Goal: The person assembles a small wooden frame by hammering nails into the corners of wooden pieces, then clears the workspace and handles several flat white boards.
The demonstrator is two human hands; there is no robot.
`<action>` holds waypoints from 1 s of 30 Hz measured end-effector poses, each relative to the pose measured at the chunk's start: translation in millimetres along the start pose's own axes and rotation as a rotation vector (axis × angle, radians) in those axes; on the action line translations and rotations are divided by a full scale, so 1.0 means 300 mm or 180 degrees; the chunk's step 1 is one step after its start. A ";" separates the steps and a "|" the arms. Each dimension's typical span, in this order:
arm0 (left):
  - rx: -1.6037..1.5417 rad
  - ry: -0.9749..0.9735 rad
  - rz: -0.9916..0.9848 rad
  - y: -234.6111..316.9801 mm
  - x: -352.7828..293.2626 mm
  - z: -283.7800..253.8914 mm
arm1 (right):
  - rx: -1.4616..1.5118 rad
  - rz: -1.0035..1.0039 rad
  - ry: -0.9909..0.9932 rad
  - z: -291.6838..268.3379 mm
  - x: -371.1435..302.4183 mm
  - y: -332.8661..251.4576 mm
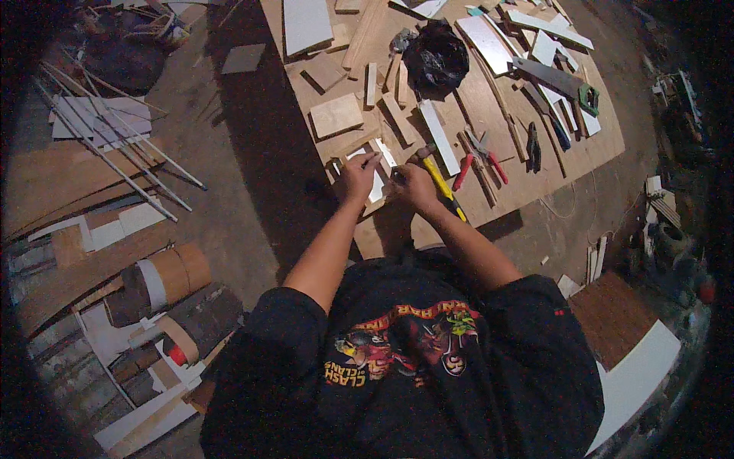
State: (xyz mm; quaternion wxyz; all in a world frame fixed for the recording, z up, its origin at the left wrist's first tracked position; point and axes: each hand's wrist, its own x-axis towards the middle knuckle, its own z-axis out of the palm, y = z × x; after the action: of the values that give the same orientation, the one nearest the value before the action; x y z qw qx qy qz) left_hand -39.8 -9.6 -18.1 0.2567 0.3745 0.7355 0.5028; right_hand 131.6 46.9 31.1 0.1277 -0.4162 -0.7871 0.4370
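At the table's near edge my two hands work close together over a small white-faced piece of wood (378, 186). My left hand (356, 177) is closed, thumb and fingertips pinched over its upper left part. On the other side my right hand (415, 188) is curled closed, its fingertips beside the piece's right edge. Whatever either hand pinches is too small and dark to make out. A hammer (439, 177) with a yellow and black handle lies just right of my right hand. Beyond it rest red-handled pliers (489, 162) and a long white strip (439, 138).
Wood offcuts, including a square block (336, 116), cover the wooden table (550, 164). A black plastic bag (436, 61) stands at the far middle. A green-handled handsaw (554, 79) and black pliers (534, 147) lie right. Long thin rods (115, 145) and boards fill the floor at left.
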 end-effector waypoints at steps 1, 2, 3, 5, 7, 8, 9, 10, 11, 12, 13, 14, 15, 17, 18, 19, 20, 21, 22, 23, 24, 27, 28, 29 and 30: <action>-0.0011 -0.0011 0.0001 -0.014 0.000 -0.003 | -0.0085 -0.0167 0.0131 0.012 0.007 0.010; 0.0158 -0.0030 0.0097 0.013 -0.010 0.002 | -0.0182 -0.0283 0.0262 0.017 0.000 0.039; 0.0346 -0.0021 0.0210 0.024 -0.016 -0.003 | -0.0188 -0.0257 0.0268 0.016 -0.004 0.038; 0.0253 -0.0118 0.0183 0.038 -0.029 -0.007 | -0.0251 -0.0103 0.0271 0.013 -0.005 0.031; 0.0172 -0.0200 0.0167 0.040 -0.028 -0.011 | -0.0213 -0.0096 0.0270 0.011 -0.001 0.021; 0.0186 -0.0175 0.0258 0.035 -0.031 -0.011 | -0.0178 -0.0086 0.0255 0.011 -0.004 0.015; 0.0200 -0.0149 0.0348 0.029 -0.034 -0.012 | -0.0175 -0.0075 0.0255 0.010 -0.004 0.010; 0.0201 -0.0156 0.0343 0.024 -0.039 -0.014 | -0.0256 -0.0081 0.0212 0.008 -0.004 0.006; 0.0199 -0.0214 0.0348 0.029 -0.038 -0.015 | -0.0343 -0.0090 0.0172 0.001 -0.002 0.000; 0.0198 -0.0270 0.0353 0.034 -0.038 -0.015 | -0.0345 -0.0086 0.0172 -0.005 -0.001 -0.006; 0.0195 -0.0271 0.0350 0.040 -0.038 -0.013 | -0.0312 -0.0067 0.0098 -0.011 0.000 -0.013; 0.0283 -0.0132 0.0526 0.047 -0.039 -0.012 | -0.0280 -0.0049 0.0026 -0.015 0.000 -0.016; 0.0371 0.0009 0.0701 0.054 -0.040 -0.010 | -0.0283 -0.0048 0.0025 -0.013 -0.001 -0.012; 0.0371 0.0011 0.0773 0.069 -0.044 -0.008 | -0.0235 -0.0029 0.0108 -0.002 0.001 0.006; 0.0373 0.0010 0.0848 0.077 -0.045 -0.006 | -0.0239 -0.0026 0.0118 0.005 0.001 0.023; 0.0365 0.0002 0.0856 0.085 -0.047 -0.003 | -0.0237 0.0078 0.0119 0.008 -0.003 0.043; 0.0534 0.0008 0.0865 0.078 -0.051 -0.009 | -0.0232 0.0151 0.0097 -0.001 -0.002 0.030; 0.0701 0.0011 0.0872 0.071 -0.050 -0.013 | -0.0233 0.0127 0.0088 -0.020 -0.013 0.022; 0.0706 0.0035 0.0874 0.064 -0.043 -0.016 | -0.0625 -0.0104 0.0460 -0.047 -0.031 0.019; 0.0713 0.0083 0.0921 0.056 -0.044 -0.017 | -0.1015 -0.0323 0.0829 -0.076 -0.050 0.017; 0.0711 0.0117 0.0970 0.055 -0.046 -0.012 | -0.1024 -0.0316 0.0825 -0.095 -0.062 0.047; 0.0613 0.0125 0.0925 0.056 -0.045 -0.003 | -0.1957 0.0496 0.0577 -0.120 -0.092 0.154; 0.0612 0.0123 0.0929 0.058 -0.047 -0.003 | -0.1926 0.0576 0.0532 -0.117 -0.109 0.183; 0.0708 0.0081 0.0845 0.061 -0.050 -0.006 | -0.1889 0.0660 0.0487 -0.115 -0.119 0.200; 0.0804 0.0038 0.0762 0.064 -0.051 -0.006 | -0.1884 0.0666 0.0491 -0.114 -0.123 0.218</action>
State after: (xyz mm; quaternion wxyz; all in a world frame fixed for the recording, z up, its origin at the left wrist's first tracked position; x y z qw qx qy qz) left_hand -26.4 -19.0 0.4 0.1416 0.4857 0.7445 0.4356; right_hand 209.4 56.2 5.2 0.0148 -0.5458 -0.8210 0.1670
